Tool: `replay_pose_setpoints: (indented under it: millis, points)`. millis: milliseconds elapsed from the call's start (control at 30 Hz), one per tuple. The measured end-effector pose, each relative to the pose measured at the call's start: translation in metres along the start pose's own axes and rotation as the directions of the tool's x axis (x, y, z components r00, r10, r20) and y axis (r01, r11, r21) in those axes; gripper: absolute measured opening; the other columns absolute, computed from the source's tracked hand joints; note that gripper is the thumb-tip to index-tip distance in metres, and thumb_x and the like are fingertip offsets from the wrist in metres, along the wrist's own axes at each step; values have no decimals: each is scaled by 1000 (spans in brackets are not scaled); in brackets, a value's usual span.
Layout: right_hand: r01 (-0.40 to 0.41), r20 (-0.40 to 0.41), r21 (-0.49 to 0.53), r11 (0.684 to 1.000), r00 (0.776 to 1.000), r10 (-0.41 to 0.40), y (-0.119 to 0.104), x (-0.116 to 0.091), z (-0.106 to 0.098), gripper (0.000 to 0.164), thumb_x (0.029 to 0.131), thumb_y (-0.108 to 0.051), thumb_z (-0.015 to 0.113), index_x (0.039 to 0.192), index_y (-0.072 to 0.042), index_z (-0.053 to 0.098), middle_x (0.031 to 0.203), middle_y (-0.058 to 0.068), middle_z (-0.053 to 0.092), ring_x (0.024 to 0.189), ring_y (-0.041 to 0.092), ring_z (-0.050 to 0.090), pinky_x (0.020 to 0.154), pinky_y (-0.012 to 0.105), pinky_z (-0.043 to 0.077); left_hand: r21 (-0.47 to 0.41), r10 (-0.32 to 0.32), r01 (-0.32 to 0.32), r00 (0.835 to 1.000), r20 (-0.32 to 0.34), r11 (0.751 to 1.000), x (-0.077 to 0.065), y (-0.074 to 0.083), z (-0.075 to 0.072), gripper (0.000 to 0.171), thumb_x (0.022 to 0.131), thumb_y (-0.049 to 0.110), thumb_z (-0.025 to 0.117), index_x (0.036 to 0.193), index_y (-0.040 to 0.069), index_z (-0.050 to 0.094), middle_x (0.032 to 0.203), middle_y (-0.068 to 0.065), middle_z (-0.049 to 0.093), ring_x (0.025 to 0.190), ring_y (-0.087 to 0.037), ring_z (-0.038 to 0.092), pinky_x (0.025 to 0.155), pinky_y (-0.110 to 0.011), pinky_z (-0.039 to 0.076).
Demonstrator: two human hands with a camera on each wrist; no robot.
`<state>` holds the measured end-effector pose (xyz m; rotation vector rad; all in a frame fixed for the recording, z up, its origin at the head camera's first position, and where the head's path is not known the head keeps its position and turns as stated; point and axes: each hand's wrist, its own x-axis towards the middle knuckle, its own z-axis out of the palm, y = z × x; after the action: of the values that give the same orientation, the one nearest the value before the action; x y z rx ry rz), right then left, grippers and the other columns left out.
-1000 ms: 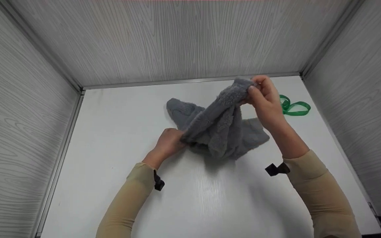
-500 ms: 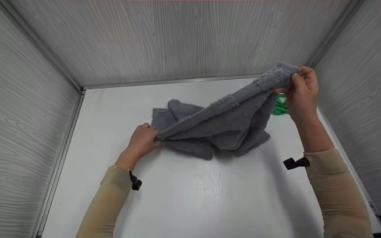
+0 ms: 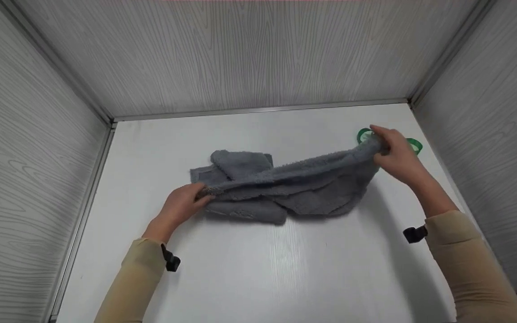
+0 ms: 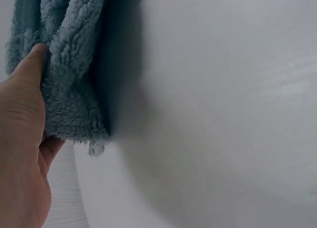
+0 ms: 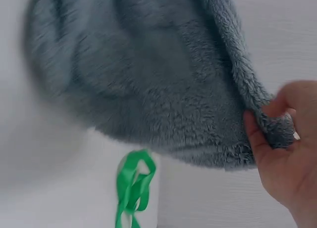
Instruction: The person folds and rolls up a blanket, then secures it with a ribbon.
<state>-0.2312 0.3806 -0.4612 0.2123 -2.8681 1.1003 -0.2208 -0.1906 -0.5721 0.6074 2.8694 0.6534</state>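
Note:
A fluffy grey towel (image 3: 317, 188) is stretched between both hands in the head view, its right end raised off the white table. My left hand (image 3: 180, 206) pinches its left end low over the table; in the left wrist view the thumb presses on the thick pile of the towel (image 4: 74, 65). At the upper right, my right hand (image 3: 397, 154) holds the other corner between thumb and fingers. The right wrist view shows the towel (image 5: 148, 89) hanging from that grip. Folded parts of the towel lie on the table at left, partly under the stretched edge.
A looped green ribbon (image 3: 414, 146) lies on the table behind my right hand, partly hidden by it. Wood-grain panels (image 3: 258, 54) enclose the white table (image 3: 249, 273) at the back and on both sides.
Both hands have spread apart, drawing the bunched towel out wide. In the last half second the right hand has lowered its corner, and the left has moved slightly down and left.

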Motion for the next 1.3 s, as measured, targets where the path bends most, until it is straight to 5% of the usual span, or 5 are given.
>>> replay_pose_setpoints:
  millis: [167,367,633,933,1300]
  points:
    - [156,91,-325,933,987,-133,23,-10,11,42,90,11,59,129,1,67,111,24,60,108,45,53,87,59,46,90,129,-137,987,92,986,-11,-5,8,34,89,42,81,87,17,58,71,6,52,65,-15,48,62,-37,41]
    - [102,-47,-283,954,992,-120,24,-15,-1,21,97,4,55,113,3,68,106,22,64,103,42,57,87,58,45,202,187,-209,975,124,957,-19,-19,15,32,85,15,84,72,15,56,72,1,55,67,-20,56,64,-42,46]
    - [16,-225,-188,982,973,-59,11,-14,-29,24,98,0,47,112,5,66,101,21,65,89,34,57,77,48,42,288,21,-9,999,-39,958,-16,-37,-14,8,85,0,79,86,4,73,80,-7,63,76,-31,63,75,-48,52]
    - [-108,-259,-179,978,964,59,14,-18,-54,28,103,-7,47,122,6,62,113,27,65,93,39,59,79,53,42,13,-213,215,972,-100,976,-40,-53,-72,30,99,3,64,128,2,67,125,-22,66,116,-43,59,94,-59,48]
    - [-183,120,-151,972,972,201,9,-16,-86,23,100,-12,57,116,1,67,96,15,65,76,24,59,62,32,50,-663,-385,210,914,-128,719,-61,-50,-135,30,108,22,48,126,3,64,110,-9,66,87,-15,66,78,-25,56]
